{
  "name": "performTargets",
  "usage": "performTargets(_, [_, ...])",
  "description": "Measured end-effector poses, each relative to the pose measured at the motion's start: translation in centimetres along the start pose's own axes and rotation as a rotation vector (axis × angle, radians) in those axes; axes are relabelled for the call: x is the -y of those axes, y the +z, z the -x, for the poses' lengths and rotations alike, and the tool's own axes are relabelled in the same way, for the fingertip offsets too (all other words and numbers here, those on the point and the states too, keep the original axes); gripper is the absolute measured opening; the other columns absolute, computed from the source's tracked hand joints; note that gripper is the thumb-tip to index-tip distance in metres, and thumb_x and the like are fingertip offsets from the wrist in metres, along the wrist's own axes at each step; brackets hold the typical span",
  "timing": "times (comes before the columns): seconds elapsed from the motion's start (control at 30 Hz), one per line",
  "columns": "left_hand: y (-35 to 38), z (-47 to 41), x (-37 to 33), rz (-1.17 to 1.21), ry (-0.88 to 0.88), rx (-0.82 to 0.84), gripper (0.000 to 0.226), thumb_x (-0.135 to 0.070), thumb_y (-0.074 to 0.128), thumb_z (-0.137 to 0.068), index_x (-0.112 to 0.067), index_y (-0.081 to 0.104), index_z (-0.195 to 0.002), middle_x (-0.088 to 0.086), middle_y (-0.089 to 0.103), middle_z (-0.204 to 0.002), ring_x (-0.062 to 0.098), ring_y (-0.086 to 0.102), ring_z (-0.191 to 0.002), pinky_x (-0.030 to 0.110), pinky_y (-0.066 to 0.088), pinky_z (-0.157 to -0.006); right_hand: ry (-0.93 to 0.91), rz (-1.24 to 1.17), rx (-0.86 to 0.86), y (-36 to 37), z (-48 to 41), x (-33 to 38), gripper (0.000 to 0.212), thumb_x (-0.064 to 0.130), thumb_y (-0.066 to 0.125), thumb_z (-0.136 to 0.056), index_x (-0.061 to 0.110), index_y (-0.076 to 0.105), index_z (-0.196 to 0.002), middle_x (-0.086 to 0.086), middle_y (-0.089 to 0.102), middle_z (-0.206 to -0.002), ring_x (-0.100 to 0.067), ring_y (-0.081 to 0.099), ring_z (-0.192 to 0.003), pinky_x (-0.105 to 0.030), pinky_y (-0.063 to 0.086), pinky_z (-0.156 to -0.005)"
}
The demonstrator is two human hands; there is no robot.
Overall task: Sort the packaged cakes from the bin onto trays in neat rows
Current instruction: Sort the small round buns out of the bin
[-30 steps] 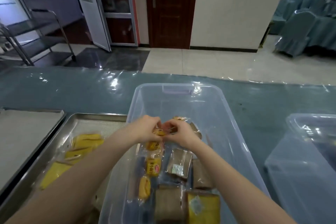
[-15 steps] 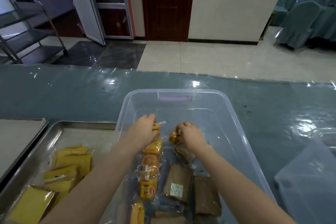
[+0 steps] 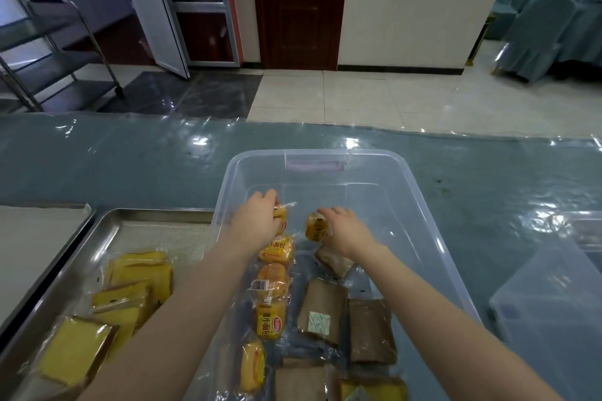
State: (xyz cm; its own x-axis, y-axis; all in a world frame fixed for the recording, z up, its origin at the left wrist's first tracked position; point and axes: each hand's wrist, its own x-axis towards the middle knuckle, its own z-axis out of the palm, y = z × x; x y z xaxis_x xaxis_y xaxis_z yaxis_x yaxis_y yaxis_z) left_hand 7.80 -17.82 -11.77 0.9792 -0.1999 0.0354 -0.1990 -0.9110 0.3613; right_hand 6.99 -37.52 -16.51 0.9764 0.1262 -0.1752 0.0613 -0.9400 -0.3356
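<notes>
- The left hand [image 3: 257, 221] is being held inside the clear plastic bin [image 3: 422, 202], knuckles up. Its fingers are curled tight round the top end of a strip of yellow bun packets [image 3: 277, 249].
- The left forearm is being brought in over the bin's left rim.
- The right hand [image 3: 345, 232] is being kept just beside it with a small gap between. A single bun packet [image 3: 315, 227] is being pinched in its fingertips.
- The strip is being trailed down the bin's left side toward the near end. Brown cake packets [image 3: 322, 309] are lying next to it, partly under the right forearm.
- Ahead of both hands, bare bin floor is showing up to the far wall, so that's the roomy bit.
- A steel tray [image 3: 156, 212] is sitting just beside the bin's left wall. Yellow sponge cake slices [image 3: 136, 280] are being kept at its near end, and the far end is bare.
- A second clear container [image 3: 553, 303] is sitting off to the right, apart from the bin.
</notes>
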Motion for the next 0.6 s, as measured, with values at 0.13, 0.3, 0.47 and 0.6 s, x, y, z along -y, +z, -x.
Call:
performTargets(0.13, [0.2, 0.0, 0.1, 0.021, -0.019, -0.004, 0.023, -0.022, 0.065, -0.088, -0.021, 0.049, -0.105, 0.001, 0.055, -0.102, 0.016, 0.055, -0.088, 0.03, 0.051, -0.079, 0.015, 0.128, -0.088, 2.7, -0.8, 0.2, 0.067, 0.027, 0.065, -0.087, 0.023, 0.033, -0.146, -0.005, 0.041, -0.143, -0.027, 0.037, -0.131, -0.037, 0.031, -0.111])
performTargets(0.3, [0.2, -0.3, -0.1, 0.067, -0.032, -0.013, 0.025, -0.023, 0.066, -0.088, -0.021, 0.05, -0.107, 0.0, 0.054, -0.102, 0.014, 0.054, -0.089, 0.03, 0.051, -0.081, 0.0, 0.1, -0.13, 3.9, -0.7, 0.0, 0.047, 0.023, 0.067, -0.084, 0.023, 0.051, -0.129, -0.003, 0.044, -0.13, -0.024, 0.042, -0.12, -0.035, 0.041, -0.101])
performTargets(0.47, [-0.4, -0.2, -0.4, 0.106, -0.015, -0.071, 0.022, -0.021, 0.061, -0.09, -0.018, 0.05, -0.109, 0.002, 0.052, -0.107, 0.015, 0.051, -0.088, 0.028, 0.044, -0.076, 0.002, -0.247, -0.242, 0.1, 0.0, -0.2, 0.036, 0.01, 0.073, -0.076, 0.018, 0.064, -0.11, -0.004, 0.06, -0.107, -0.026, 0.056, -0.102, -0.031, 0.043, -0.084])
performTargets(0.6, [-0.7, 0.0, -0.8, 0.175, -0.028, -0.074, 0.024, -0.023, 0.059, -0.092, -0.018, 0.05, -0.113, 0.002, 0.054, -0.11, 0.016, 0.053, -0.092, 0.03, 0.047, -0.08, -0.018, -0.568, -0.179, -3.4, 2.2, 1.8, 0.043, 0.008, 0.084, -0.065, 0.018, 0.054, -0.094, 0.002, 0.064, -0.097, -0.015, 0.059, -0.091, -0.023, 0.047, -0.073])
